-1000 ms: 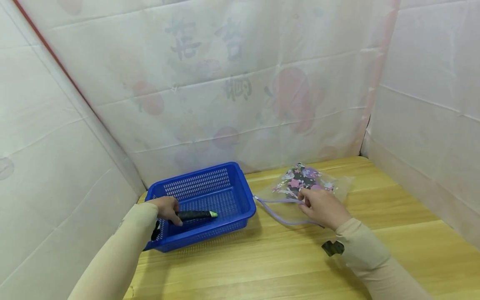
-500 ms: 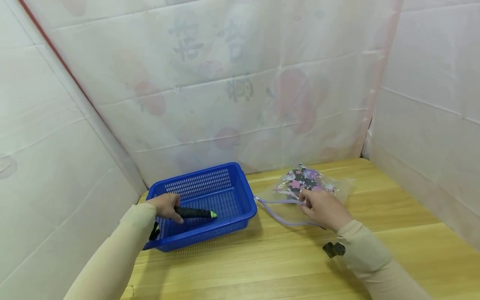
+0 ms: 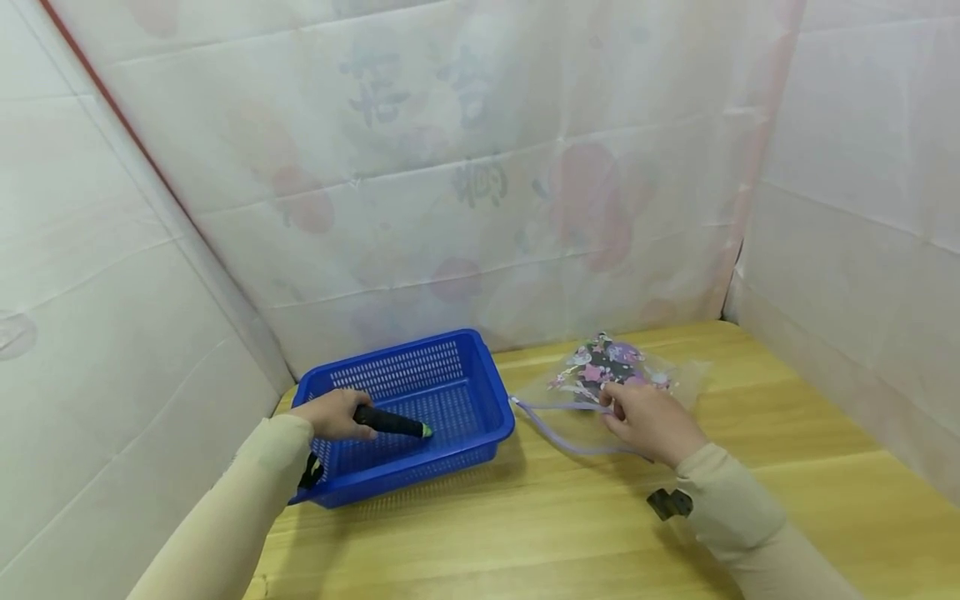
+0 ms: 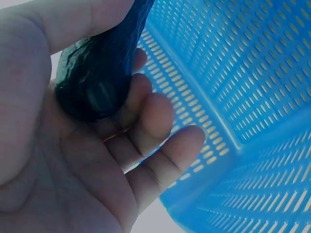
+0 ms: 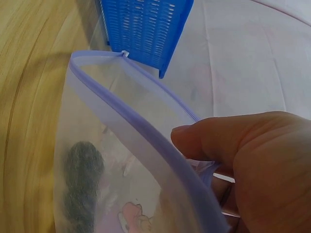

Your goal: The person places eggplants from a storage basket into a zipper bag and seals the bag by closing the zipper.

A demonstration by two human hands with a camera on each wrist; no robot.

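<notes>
My left hand [image 3: 337, 415] grips a dark green cucumber [image 3: 397, 422] with a light green tip, inside the blue plastic basket [image 3: 491, 367]. The cucumber slants, its tip lower and towards the right. In the left wrist view its rounded, bumpy end [image 4: 97, 92] lies between thumb and fingers. On the right, my right hand [image 3: 652, 418] pinches the rim of a clear zipper bag [image 3: 555, 392] with a purple edge and printed stars. The bag's mouth stands open, as the right wrist view shows. A dark green shape [image 5: 82, 179] shows through the bag's side.
The basket stands at the back left of the wooden table [image 3: 480, 542], close to the white back sheet [image 3: 420, 233]. The bag lies just right of it, its zipper end near the basket's corner. White sheets enclose both sides.
My left hand has raised and tilted the cucumber a little, so its held end is higher. My right hand stays on the bag's rim, nearly unmoved.
</notes>
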